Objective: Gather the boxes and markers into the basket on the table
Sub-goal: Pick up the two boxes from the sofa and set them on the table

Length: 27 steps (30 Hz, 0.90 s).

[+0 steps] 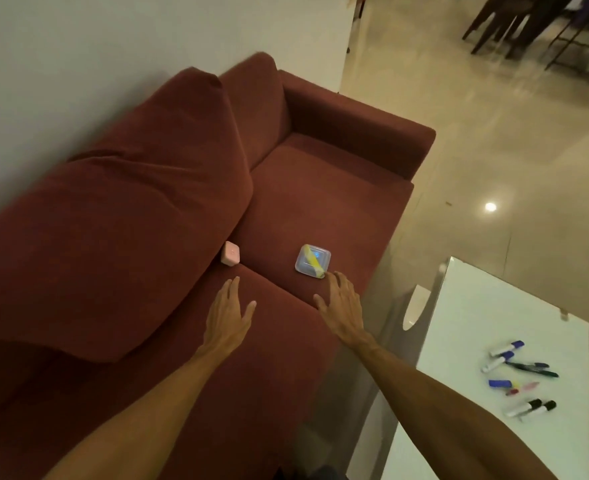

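Stretching both hands out over the red sofa (286, 202), close to two small boxes.
The left hand (229, 306) and right hand (341, 303) hold nothing, fingers straight and spread apart. The pink box (230, 252) lies against the back cushion, just beyond the left hand; the clear box (313, 261) sits on the seat at the right fingertips. Markers (518, 375) lie scattered on the white table (476, 306).
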Tool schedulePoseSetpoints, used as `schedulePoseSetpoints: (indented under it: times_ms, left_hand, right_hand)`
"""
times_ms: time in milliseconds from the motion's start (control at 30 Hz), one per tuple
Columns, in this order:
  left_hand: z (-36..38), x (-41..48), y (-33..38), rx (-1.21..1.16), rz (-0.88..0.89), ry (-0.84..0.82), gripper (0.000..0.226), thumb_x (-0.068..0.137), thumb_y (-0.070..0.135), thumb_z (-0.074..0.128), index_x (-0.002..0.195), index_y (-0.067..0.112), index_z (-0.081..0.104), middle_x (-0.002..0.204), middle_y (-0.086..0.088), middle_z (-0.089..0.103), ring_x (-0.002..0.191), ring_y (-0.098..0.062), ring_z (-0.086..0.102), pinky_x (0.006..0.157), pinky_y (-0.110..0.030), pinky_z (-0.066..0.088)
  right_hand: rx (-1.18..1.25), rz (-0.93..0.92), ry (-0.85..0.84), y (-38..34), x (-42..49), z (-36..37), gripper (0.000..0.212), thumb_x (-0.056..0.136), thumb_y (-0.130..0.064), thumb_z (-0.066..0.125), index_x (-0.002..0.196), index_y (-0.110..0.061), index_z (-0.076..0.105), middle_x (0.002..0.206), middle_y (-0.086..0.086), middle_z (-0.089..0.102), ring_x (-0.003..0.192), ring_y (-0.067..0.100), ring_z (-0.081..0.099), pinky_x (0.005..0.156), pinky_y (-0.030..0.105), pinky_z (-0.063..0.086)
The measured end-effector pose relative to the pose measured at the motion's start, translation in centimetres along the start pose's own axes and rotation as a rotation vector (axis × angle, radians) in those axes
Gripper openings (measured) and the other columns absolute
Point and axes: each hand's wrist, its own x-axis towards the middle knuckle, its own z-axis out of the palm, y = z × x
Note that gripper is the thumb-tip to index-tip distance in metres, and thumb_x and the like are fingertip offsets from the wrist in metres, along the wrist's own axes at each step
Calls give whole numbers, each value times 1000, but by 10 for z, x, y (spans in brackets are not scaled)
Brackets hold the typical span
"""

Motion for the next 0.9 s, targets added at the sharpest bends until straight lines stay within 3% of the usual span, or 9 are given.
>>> schedulePoseSetpoints:
  times_ms: [200, 400, 567, 633, 767, 900]
  left_hand:
    - [65, 118, -21, -110, -180, -35, 70, 99, 43, 49, 156, 16, 18, 163, -7, 21, 149, -24, 25, 117, -43, 31]
    - [147, 240, -69, -290, -510, 104, 71, 97, 36, 55, 154, 8, 23, 160, -15, 27, 147, -30, 27, 119, -44, 25]
    - [188, 304, -106, -373, -719, 345, 91, 90, 34, 67, 154, 2, 11, 155, -22, 29, 141, -38, 34, 115, -44, 31]
    - [195, 324, -115, -391, -803, 466, 93, 84, 33, 73, 150, -1, 17, 148, -25, 36, 135, -41, 38, 110, -45, 34]
    - [204, 344, -126, -403, -850, 656, 95, 69, 30, 85, 137, -4, 27, 130, -30, 51, 120, -45, 48, 99, -48, 41]
    - [211, 339, -128, -435, -787, 764, 86, 58, 29, 90, 123, 5, 39, 121, -20, 60, 109, -41, 57, 89, -43, 43]
  right_hand:
    - [19, 27, -82, 37, 109, 61, 66, 91, -32, 63, 148, -17, 34, 153, 8, 37, 139, 29, 37, 107, 46, 41]
    - [-70, -55, -122, 91, 217, 151, 83, 75, -34, 75, 145, -24, 32, 152, 7, 33, 133, 30, 40, 97, 49, 47]
    - [-316, -123, -180, 116, 266, 199, 112, 65, -44, 82, 155, -33, 16, 163, 16, 12, 148, 43, 14, 104, 62, 38]
    - [-323, -126, -175, 121, 277, 210, 120, 62, -41, 84, 155, -39, 9, 164, 16, 7, 149, 46, 9, 106, 64, 37]
    - [-291, -134, -129, 122, 287, 214, 122, 58, -34, 85, 154, -43, 10, 162, 15, 15, 145, 47, 17, 103, 62, 41]
    - [-265, -155, -94, 124, 285, 215, 115, 61, -41, 80, 153, -43, 12, 156, 14, 23, 138, 42, 27, 96, 56, 46]
